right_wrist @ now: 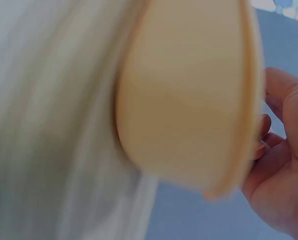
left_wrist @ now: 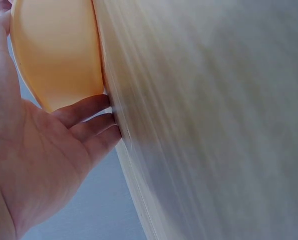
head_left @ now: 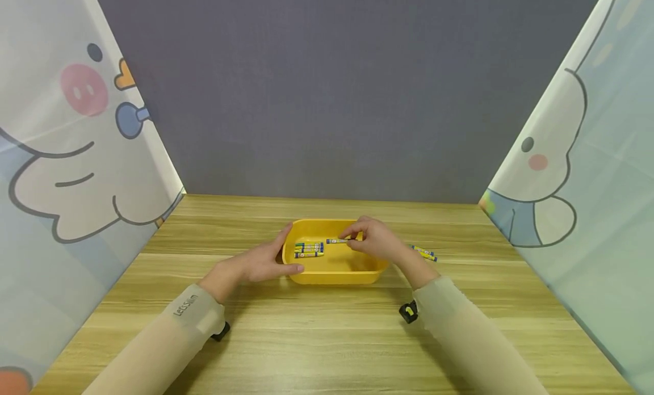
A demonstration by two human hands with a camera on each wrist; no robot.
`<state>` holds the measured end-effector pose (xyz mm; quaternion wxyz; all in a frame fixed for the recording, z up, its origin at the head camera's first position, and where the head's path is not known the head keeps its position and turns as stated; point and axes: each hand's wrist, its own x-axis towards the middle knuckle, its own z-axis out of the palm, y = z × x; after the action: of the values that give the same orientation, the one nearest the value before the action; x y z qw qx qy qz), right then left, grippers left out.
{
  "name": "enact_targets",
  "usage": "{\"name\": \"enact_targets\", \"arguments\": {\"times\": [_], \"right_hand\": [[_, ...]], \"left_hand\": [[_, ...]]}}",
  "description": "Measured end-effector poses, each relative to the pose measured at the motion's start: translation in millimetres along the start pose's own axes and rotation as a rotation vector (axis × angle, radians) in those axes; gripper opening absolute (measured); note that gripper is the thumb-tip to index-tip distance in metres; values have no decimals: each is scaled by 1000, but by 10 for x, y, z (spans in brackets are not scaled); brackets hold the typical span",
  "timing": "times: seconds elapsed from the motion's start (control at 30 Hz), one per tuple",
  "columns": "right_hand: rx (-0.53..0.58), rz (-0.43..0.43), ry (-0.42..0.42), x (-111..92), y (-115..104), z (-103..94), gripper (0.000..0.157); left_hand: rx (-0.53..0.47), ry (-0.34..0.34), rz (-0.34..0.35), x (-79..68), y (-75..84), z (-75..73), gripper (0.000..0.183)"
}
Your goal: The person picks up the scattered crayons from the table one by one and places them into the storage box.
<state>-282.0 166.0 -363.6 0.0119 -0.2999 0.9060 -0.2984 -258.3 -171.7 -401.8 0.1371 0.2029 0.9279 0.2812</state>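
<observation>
one slim yellow-and-blue crayon (head_left: 335, 241), i think, sits pinched in the right hand (head_left: 374, 240); left hand (head_left: 263, 261) grips the rounded yellow plastic tray (head_left: 337, 278). keep it braced, release low.

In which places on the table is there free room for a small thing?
Bare table: between the sleeves, nearer than the yellow tray; also between tray and dark backdrop. Crowded: tray's left half, with crayons and left hand; right hand above its right part; loose crayons rightward.
</observation>
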Motion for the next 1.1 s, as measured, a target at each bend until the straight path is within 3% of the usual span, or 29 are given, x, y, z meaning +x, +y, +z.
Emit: {"name": "enact_targets", "arguments": {"times": [0.2,0.5,1.1], "right_hand": [[2,22,-46,171,-164,349,22],[93,33,-44,339,-271,653,21],[69,148,-123,373,-339,718,20]], "left_hand": [[10,0,3,-5,19,-2,129],[14,-3,7,0,11,-4,129],[13,0,5,-6,-24,-16,127]]}}
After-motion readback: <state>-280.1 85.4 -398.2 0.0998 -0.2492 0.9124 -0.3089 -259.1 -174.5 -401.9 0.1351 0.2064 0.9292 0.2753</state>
